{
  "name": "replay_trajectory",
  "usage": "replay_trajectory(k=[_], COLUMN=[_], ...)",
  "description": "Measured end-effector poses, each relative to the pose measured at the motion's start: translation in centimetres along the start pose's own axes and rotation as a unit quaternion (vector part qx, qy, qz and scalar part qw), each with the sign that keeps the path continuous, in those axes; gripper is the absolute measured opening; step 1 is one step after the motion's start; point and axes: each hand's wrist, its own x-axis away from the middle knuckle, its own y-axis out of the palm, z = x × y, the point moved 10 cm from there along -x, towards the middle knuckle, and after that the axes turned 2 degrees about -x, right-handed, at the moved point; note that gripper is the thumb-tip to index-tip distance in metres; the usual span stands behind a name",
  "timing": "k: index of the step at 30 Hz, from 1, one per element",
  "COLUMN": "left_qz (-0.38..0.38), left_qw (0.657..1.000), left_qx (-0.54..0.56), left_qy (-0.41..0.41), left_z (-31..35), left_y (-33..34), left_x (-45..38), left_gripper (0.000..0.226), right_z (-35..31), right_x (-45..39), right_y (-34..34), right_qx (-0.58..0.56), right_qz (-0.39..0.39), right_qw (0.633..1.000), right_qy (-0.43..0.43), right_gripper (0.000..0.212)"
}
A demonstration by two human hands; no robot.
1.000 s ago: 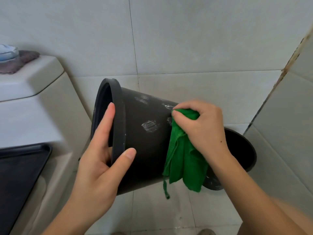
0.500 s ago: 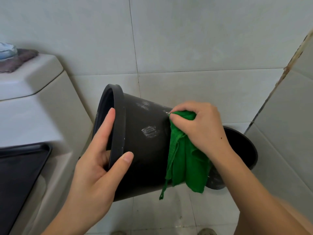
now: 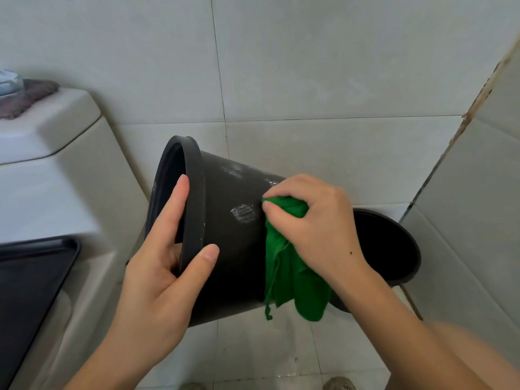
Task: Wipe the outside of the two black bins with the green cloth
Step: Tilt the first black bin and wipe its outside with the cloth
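Head view, left hand gripping tilted bin rim, right hand pressing green cloth

- Soft, even daylight, moderately bright, with a cool grey-green cast over the wall tiles
- No hard glare; only a faint sheen on the toilet tank at 9 o'clock
- Gentle shadow spreads on the wall behind the tank, from 9 toward 10 o'clock
- The held black bin reads matt, its pale scuffs sharp
- The right forearm at 5 o'clock is smeared by motion blur
- Wide-angle bending bows tile seams toward the edges, strongest at 3 o'clock
- The centre is crisp
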Motion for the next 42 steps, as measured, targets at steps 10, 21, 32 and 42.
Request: replay_trajectory(k=[10,21,32,42], left_qz=[-0.061,-0.070,-0.038,0.024], left_qw=[0.996,0.996,0.998,0.999], left_qx=[-0.051,-0.041,-0.046,-0.036], left_qy=[0.046,0.029,0.019,0.008], left_z=[-0.7,-1.4,-1.4,-0.9], left_y=[1.5,1.9,1.1,0.3], left_x=[0.1,0.7,0.8,0.5], left_gripper=[0.076,0.070,0.075,0.069], right_z=[-1.9,-0.4,-1.6,-4.4], right_x=[-0.1,-0.3,0.2,1.3], right_y=[0.5,0.4,1.1,1.8], right_qx=[-0.004,-0.016,0.001,0.019], right_qz=[0.033,0.067,0.039,0.026], right_qw=[0.999,0.997,0.997,0.991], right_qy=[-0.021,-0.019,-0.059,-0.126], right_gripper=[0.010,0.010,0.010,0.011])
